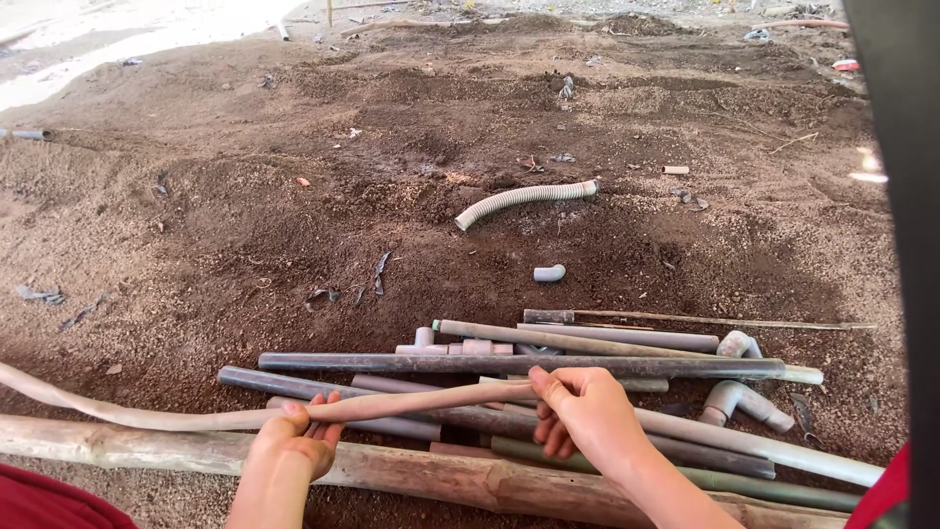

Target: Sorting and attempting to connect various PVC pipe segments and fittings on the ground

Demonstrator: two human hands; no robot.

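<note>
A long, bent, dusty hose held across both hands

The hose is pale tan and dirt-coated, thin and limp. Its end sits in the right hand, it runs leftward through the left hand, then sags and curves on past that hand toward the far left edge, lying low over the ground there.

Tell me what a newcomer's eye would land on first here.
First, the two hands at bottom centre: the left hand and right hand both grip a long, bent tan pipe that runs off to the left. Behind them lies a pile of grey pipes and elbow fittings on brown soil, with a thick log across the near edge. Farther back, a pale corrugated hose curves alone on the dirt.
</note>
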